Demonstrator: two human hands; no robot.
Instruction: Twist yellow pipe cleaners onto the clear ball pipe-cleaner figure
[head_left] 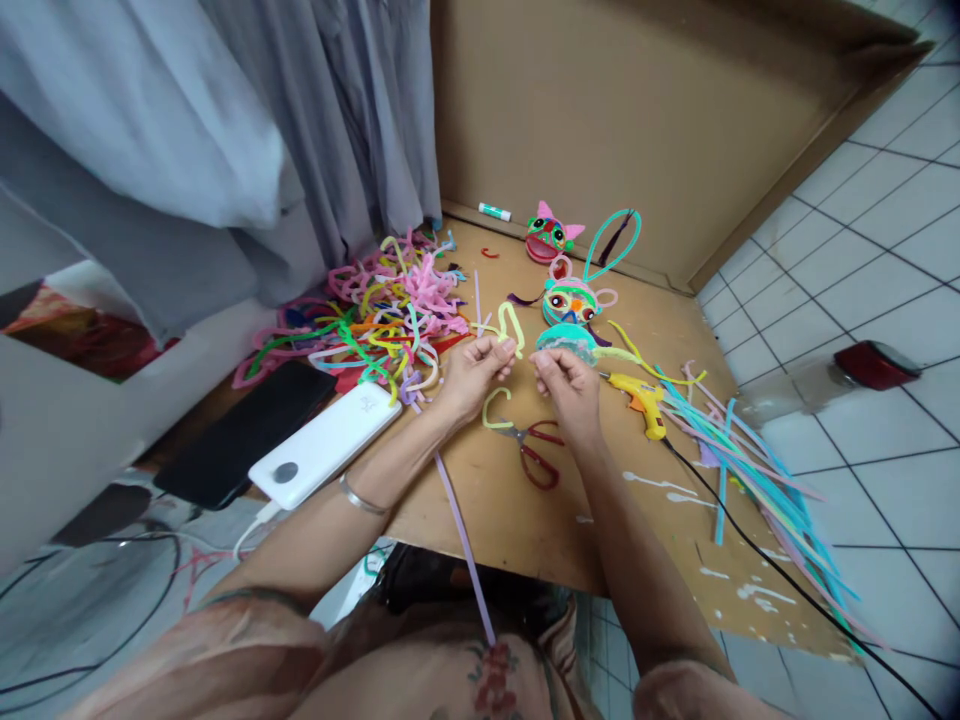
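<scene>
Left hand [474, 372] has its grip pinched on a yellow pipe cleaner [511, 326], fingertips clamped at the bent upper end, the fuzzy loop poking up just past the thumb. Right hand [564, 385] sits close beside it, fingers curled in tight, though what that grip has caught is too small to tell; it looks like it meets the same yellow strand. Both hands hover low over the cardboard sheet [600, 520] that serves as the work surface on the tiled floor [885, 480]. Right under them, a loose yellow hook-shaped piece [495, 408] lies against a pair of red-handled scissors [534, 452], blades pointing toward the hands. Just right of the right hand, a yellow glue gun [639, 398] lies flat, its black cord [787, 580] trailing off to the lower right. Just beyond the hands, a turquoise pipe-cleaner animal face [571, 300] with big eyes and a long looped ear, and behind it a smaller pink-eared one [549, 234]. Far left, a tangled heap of coloured pipe cleaners [375, 320]; far right, a fan of straight blue and pink ones [750, 460]. A white power bank [326, 442] and a black phone [240, 430] lie by the left forearm.
</scene>
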